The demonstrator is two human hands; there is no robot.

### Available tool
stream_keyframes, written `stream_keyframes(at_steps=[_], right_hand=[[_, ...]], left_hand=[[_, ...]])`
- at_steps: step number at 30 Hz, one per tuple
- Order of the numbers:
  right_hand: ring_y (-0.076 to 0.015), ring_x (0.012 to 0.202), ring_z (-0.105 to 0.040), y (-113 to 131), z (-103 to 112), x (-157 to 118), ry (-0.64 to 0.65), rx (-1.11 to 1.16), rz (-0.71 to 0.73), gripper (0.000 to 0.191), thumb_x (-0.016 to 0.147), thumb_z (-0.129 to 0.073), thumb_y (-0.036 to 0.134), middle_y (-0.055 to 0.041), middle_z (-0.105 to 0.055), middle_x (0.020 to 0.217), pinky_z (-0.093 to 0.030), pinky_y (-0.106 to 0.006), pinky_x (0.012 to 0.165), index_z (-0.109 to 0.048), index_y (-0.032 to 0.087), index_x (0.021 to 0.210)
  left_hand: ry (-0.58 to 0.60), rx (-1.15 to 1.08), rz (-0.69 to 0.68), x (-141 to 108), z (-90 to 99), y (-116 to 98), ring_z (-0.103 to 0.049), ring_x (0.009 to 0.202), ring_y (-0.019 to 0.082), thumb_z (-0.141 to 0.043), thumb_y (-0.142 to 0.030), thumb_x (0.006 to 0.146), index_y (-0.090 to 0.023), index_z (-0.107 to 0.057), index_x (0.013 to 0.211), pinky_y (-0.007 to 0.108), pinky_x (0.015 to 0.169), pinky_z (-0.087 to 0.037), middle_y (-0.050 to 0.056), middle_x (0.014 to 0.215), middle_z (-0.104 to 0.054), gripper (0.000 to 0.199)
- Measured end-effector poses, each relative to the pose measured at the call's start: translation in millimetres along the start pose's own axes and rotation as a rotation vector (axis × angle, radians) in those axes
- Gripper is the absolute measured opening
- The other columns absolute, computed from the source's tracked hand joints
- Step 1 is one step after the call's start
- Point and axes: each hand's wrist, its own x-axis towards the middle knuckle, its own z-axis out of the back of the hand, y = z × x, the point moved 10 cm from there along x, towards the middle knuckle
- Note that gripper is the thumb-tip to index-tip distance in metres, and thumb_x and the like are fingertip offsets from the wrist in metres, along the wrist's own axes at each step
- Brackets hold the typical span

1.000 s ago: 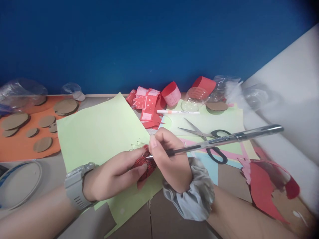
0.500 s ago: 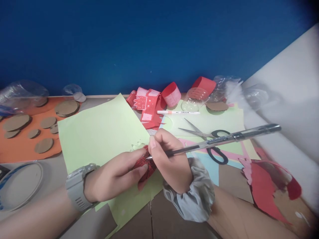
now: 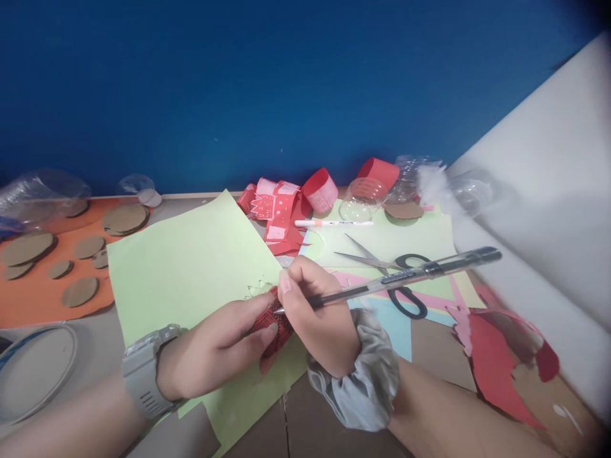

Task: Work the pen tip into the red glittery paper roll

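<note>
My left hand (image 3: 224, 346) is closed on a small red paper piece (image 3: 275, 337) covered in dark crosshatched lines, pinching it between thumb and fingers. A clear-barrelled gel pen (image 3: 396, 278) is gripped in my right hand (image 3: 317, 312), its metal tip at the red piece. Part of that piece is hidden behind my fingers. Both hands are over a light green sheet of paper (image 3: 191, 254), which bears a small ink drawing near my left fingertips. Open scissors (image 3: 382, 264) with black handles lie beyond my right hand.
Cardboard discs (image 3: 81, 292) lie on orange paper (image 3: 28, 312) at left, near a tape roll (image 3: 71, 359). Behind my hands are red paper pieces (image 3: 286, 213), a white marker (image 3: 334, 223) and a clear plastic cup (image 3: 365, 198). Red paper scraps (image 3: 501, 362) lie at right. A blue wall (image 3: 286, 83) stands behind.
The view has shifted slightly, so most things appear a little lower and further left. Both hands keep their grips, and the pen tip stays at the red paper.
</note>
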Motion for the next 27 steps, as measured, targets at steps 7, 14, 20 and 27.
stream_keyframes(at_steps=[7,14,20,27], right_hand=[[-0.0106,0.054,-0.029,0.1,-0.6,-0.4,0.004,0.002,0.024,0.027,0.090,-0.046,0.019,0.0061,-0.033,0.059,-0.027,-0.026,0.051,-0.034,0.022,0.067],[-0.0122,0.054,-0.028,-1.0,-1.6,0.9,0.012,0.017,0.010,0.029,0.092,-0.045,0.027,0.0057,-0.029,0.059,-0.026,-0.027,0.051,-0.034,0.023,0.066],[-0.0123,0.053,-0.028,-4.0,-2.5,0.5,0.015,-0.001,-0.017,0.030,0.092,-0.044,0.028,0.0055,-0.029,0.059,-0.026,-0.028,0.051,-0.033,0.023,0.065],[-0.0111,0.054,-0.029,-1.6,-1.1,0.0,0.001,-0.014,0.008,0.027,0.091,-0.042,0.020,0.0060,-0.029,0.059,-0.026,-0.028,0.051,-0.034,0.022,0.066]], left_hand=[[-0.017,0.034,0.010,-1.3,1.3,2.0,-0.049,0.070,0.014,-0.034,-0.020,0.102,-0.017,-0.047,0.085,0.025,0.069,-0.042,0.001,0.079,-0.055,0.021],[-0.032,0.053,0.007,0.0,1.3,0.9,-0.050,0.068,0.014,-0.032,-0.024,0.103,-0.017,-0.046,0.085,0.025,0.067,-0.043,0.002,0.076,-0.055,0.024],[-0.018,0.069,0.001,-0.6,0.2,-1.3,-0.050,0.070,0.014,-0.032,-0.022,0.103,-0.017,-0.048,0.089,0.025,0.069,-0.044,0.002,0.078,-0.055,0.022],[-0.014,0.056,-0.036,-0.3,-0.5,-5.8,-0.049,0.069,0.013,-0.031,-0.018,0.102,-0.015,-0.050,0.095,0.024,0.069,-0.043,0.001,0.078,-0.054,0.020]])
